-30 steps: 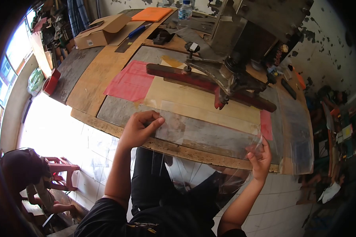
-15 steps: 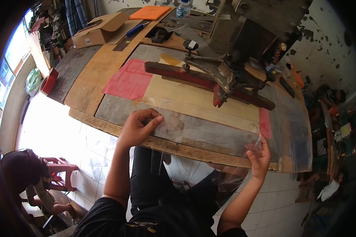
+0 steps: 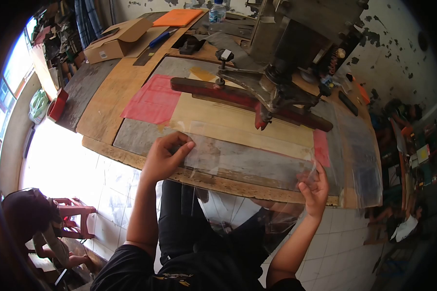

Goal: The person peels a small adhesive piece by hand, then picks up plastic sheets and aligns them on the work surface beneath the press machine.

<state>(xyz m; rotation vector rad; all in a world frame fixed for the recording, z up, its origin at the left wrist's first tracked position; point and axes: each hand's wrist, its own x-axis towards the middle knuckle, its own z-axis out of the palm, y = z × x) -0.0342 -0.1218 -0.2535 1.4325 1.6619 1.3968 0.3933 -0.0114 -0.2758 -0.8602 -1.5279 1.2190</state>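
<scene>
A thin clear plastic sheet (image 3: pixel 250 167) stretches between my two hands over the front edge of the table, part of it hanging below. My left hand (image 3: pixel 166 156) pinches its left end between thumb and fingers. At the other end my right hand (image 3: pixel 314 190) grips the sheet with the fingers bent behind it. Beyond my hands, a yellowish sheet (image 3: pixel 228 123) lies on a grey board (image 3: pixel 136 135), with a pink-red piece (image 3: pixel 150 99) at its left and a smaller pink-red piece (image 3: pixel 321 148) at its right. A dark red bar (image 3: pixel 218 94) of a press crosses above the yellowish sheet.
The press body (image 3: pixel 301 43) rises at the back right. An opened cardboard box (image 3: pixel 116 43), an orange folder (image 3: pixel 177 18) and a water bottle (image 3: pixel 217 12) stand or lie at the back. More clear sheets (image 3: pixel 364 179) lie at the right. Another person (image 3: pixel 29 213) sits lower left near a red stool (image 3: pixel 77 213).
The whole view has shifted slightly, so the table and press appear a little further left. Both hands keep their hold on the clear sheet, with hardly any movement.
</scene>
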